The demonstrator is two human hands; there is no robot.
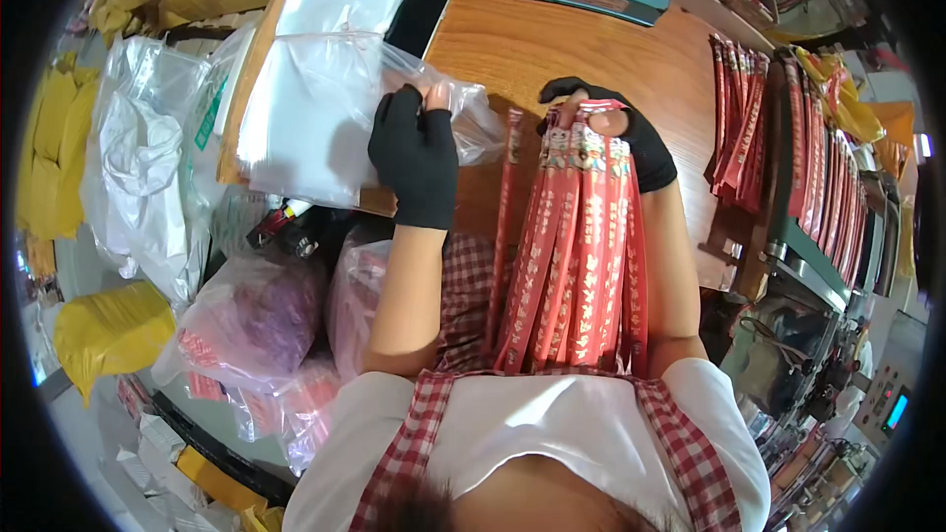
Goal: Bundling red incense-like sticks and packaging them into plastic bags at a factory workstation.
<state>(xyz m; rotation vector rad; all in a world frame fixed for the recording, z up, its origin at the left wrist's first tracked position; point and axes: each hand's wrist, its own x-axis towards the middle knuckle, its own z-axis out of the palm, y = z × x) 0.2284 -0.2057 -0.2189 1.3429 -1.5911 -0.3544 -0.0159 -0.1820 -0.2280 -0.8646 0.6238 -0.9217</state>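
Right hand (646, 150) holding red strips (586, 246) past table edge (713, 274), bare wood (552, 51) ahead

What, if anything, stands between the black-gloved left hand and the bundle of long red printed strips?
One slim red strip, its top apart from the bundle, and some crumpled clear plastic film beside the left hand lie between.

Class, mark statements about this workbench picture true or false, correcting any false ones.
1. The left hand and right hand both wear black gloves. True.
2. The right hand holds a bunch of red strips. True.
3. The left hand holds a phone. False: the phone lies on the table, beyond that hand.
4. The apron is plain blue. False: the apron is red-and-white checked.
5. Clear plastic bags lie on the table's left side. True.
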